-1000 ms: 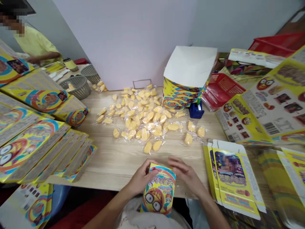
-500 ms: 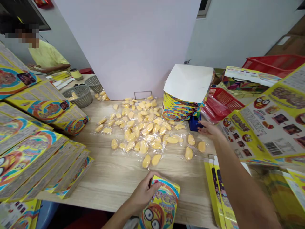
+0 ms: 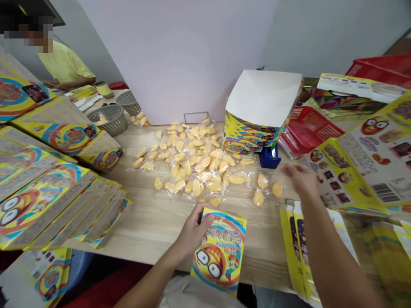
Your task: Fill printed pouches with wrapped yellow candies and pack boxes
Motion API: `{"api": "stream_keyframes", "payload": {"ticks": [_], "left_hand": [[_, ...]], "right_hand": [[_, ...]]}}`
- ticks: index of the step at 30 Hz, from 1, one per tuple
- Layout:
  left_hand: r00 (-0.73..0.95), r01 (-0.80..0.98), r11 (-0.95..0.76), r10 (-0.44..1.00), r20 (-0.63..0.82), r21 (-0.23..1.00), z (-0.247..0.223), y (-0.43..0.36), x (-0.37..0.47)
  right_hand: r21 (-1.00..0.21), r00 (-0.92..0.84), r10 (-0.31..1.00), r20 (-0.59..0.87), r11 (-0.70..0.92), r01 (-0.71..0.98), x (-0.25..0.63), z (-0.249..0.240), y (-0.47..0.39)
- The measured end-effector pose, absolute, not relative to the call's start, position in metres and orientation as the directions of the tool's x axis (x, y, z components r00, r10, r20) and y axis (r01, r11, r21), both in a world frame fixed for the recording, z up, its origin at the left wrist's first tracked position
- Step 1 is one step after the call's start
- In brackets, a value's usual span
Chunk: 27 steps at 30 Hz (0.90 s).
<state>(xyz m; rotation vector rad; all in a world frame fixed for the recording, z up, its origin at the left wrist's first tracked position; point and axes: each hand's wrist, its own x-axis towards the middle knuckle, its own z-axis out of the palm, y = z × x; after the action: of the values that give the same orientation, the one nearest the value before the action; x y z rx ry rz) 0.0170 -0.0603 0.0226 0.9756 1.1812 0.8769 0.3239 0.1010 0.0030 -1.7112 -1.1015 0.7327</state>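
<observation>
My left hand (image 3: 195, 229) is closed around the upper left edge of a yellow cartoon-printed carton (image 3: 220, 252), which is tilted at the table's front edge. To the right, my right hand (image 3: 302, 179) is in the air, slightly blurred, with its fingertips drawn together; anything between them is too small to make out. Just left of that hand stands a blue tape dispenser (image 3: 269, 157), apart from the fingers. Several wrapped yellow pieces (image 3: 199, 164) lie heaped on the wooden table (image 3: 144, 231), some loose ones (image 3: 258, 197) nearer my right hand.
Stacked yellow cartons (image 3: 41, 192) fill the left side. A stack of flattened cartons (image 3: 263, 96) stands behind the dispenser, beside a red basket (image 3: 308, 128). Flat cartons (image 3: 298, 244) lie under my right forearm. A white panel (image 3: 186, 55) rises behind; a person in yellow (image 3: 66, 64) sits beyond grey baskets (image 3: 109, 117).
My right hand has left the tape dispenser and moved right and toward me. The carton in my left hand shows more of its front. The whole view has shifted slightly.
</observation>
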Motion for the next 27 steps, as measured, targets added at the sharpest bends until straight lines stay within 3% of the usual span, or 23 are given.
{"api": "stream_keyframes", "payload": {"ticks": [4,5,6,8,10,12,14,18,22,25,27], "left_hand": [[0.324,0.023,0.274,0.908,-0.266,0.962,0.057,-0.042,0.001],[0.393,0.037,0.255,0.886,-0.248,0.966,0.065,-0.039,0.0],[0.453,0.053,0.232,0.861,-0.231,0.971,0.072,-0.036,-0.001],[0.529,0.086,0.177,0.825,-0.195,0.98,0.084,-0.033,0.0],[0.549,0.118,0.105,0.821,-0.153,0.987,0.094,-0.032,0.003],[0.552,0.136,0.041,0.827,-0.11,0.99,0.103,-0.034,0.003],[0.568,0.135,0.003,0.819,-0.08,0.991,0.111,-0.037,0.001],[0.618,0.066,0.023,0.784,-0.059,0.998,0.123,-0.044,-0.005],[0.63,-0.041,0.004,0.776,0.023,0.999,0.126,-0.049,-0.009],[0.565,-0.093,0.069,0.825,-0.005,0.993,0.121,-0.051,-0.015],[0.435,-0.135,0.1,0.9,-0.032,0.986,0.115,-0.05,-0.02]], "right_hand": [[-0.921,0.154,0.988,0.025,-0.037,0.388,0.296,0.066,0.037],[-0.92,0.026,0.999,0.019,0.008,0.392,0.284,0.081,0.02],[-0.915,-0.212,0.977,0.021,0.105,0.39,0.272,0.096,0.004],[-0.883,-0.574,0.818,0.036,0.295,0.365,0.248,0.122,-0.018],[-0.824,-0.743,0.668,0.042,0.444,0.352,0.229,0.139,-0.028],[-0.771,-0.781,0.624,0.02,0.507,0.385,0.216,0.147,-0.029],[-0.782,-0.772,0.636,-0.025,0.469,0.411,0.209,0.149,-0.025],[-0.947,-0.778,0.606,-0.164,0.123,0.295,0.201,0.139,-0.016],[-0.973,-0.864,0.465,-0.195,-0.204,0.11,0.198,0.111,-0.017],[-0.963,-0.696,0.687,-0.208,-0.268,0.023,0.196,0.087,-0.022],[-0.964,-0.546,0.82,-0.172,-0.254,-0.077,0.192,0.073,-0.025]]}}
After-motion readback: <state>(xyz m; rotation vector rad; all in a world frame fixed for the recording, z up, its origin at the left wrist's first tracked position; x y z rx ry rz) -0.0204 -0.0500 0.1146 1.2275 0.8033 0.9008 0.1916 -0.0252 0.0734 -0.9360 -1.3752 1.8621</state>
